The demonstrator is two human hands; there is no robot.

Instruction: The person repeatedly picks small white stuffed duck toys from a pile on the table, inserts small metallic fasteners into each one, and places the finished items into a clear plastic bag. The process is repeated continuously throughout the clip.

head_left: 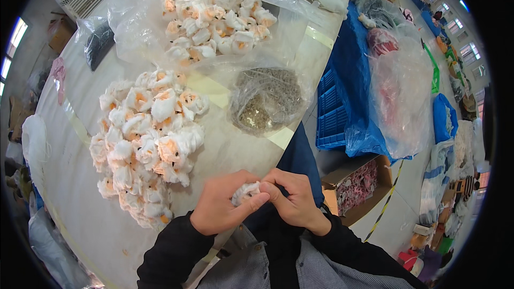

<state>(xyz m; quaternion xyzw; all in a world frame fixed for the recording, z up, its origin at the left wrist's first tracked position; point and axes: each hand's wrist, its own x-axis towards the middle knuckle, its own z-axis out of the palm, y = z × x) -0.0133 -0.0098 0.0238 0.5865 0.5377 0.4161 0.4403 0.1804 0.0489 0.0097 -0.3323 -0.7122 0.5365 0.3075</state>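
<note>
Close to my body, at the table's near edge, both hands are closed around a small white plush piece. My left hand wraps it from the left, thumb lying across its front. At its right side my right hand pinches with thumb and fingertips. Most of the piece is hidden by the fingers. To the left lies a big pile of white and peach plush pieces with orange parts and dark spots. A clear plastic bag of small translucent parts sits beyond my hands.
More plush pieces lie in a large clear bag at the table's far side. Right of the table stand a blue crate lined with blue plastic and a cardboard box of pink pieces. A dark flat object rests far left.
</note>
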